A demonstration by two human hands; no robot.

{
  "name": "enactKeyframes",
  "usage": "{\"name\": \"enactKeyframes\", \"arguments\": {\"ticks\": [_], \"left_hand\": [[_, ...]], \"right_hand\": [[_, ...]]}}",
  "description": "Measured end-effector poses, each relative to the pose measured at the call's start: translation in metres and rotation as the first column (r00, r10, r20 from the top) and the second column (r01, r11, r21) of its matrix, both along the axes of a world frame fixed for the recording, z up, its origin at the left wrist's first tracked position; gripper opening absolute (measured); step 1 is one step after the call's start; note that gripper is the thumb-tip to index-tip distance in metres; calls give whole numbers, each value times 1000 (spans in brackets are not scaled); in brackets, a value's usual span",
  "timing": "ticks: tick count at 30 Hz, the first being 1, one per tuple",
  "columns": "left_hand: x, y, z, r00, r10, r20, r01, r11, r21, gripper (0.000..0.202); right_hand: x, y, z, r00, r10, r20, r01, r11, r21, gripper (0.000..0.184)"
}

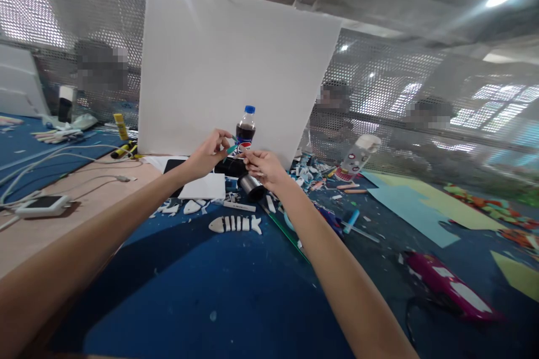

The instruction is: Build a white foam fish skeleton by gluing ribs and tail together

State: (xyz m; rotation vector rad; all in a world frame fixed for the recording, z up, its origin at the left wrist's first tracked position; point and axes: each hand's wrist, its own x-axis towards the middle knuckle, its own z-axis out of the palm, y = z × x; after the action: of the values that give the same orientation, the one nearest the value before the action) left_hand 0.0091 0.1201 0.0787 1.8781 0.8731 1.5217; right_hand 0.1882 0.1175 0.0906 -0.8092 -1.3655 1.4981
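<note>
Both arms reach forward over the blue table. My left hand (210,152) pinches a small teal piece (231,150) between thumb and fingers. Close beside it, my right hand (264,168) has its fingertips pressed together; what they hold is too small to make out. Just behind the hands stands a cola bottle (245,130) with a blue cap. Under them lies a silver and black cylinder (251,186). Nearer to me, a white fish shape (236,224) lies flat, its body cut into several separate strips between head and tail.
White and blue scraps (309,171) litter the table behind the hands. To the right are a clear cup (357,157), light blue paper (415,213) and a magenta glue gun (448,286). Cables and a white device (44,206) lie left. A white board (240,67) stands behind.
</note>
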Motion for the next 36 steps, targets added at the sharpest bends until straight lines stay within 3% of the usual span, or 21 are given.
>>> {"name": "enactKeyframes", "arguments": {"ticks": [6, 14, 21, 28, 32, 36], "left_hand": [[0, 0, 0, 1000, 7, -16, -7, 1000, 2, 33], [0, -2, 5, 999, 6, -35, -5, 999, 32, 31], [0, 0, 1, 998, -2, -62, 6, 998, 62, 27], [1, -5, 2, 996, -22, -83, 26, 998, 51, 27], [3, -6, 5, 996, -23, -89, 22, 1000, -14, 25], [4, -7, 9, 990, -82, -114, 61, 983, -174, 22]], "right_hand": [[-2, -5, 3, 998, 69, -10, -70, 996, -51, 20], [-2, -1, 0, 996, 12, -88, -20, 996, -83, 15], [-2, -6, 5, 983, 145, -110, -163, 970, -180, 12], [2, -5, 7, 968, 251, -28, -251, 941, -227, 11], [2, -4, 7, 983, 177, -37, -181, 966, -184, 12], [0, 0, 4, 995, 64, -78, -74, 988, -134, 14]]}}
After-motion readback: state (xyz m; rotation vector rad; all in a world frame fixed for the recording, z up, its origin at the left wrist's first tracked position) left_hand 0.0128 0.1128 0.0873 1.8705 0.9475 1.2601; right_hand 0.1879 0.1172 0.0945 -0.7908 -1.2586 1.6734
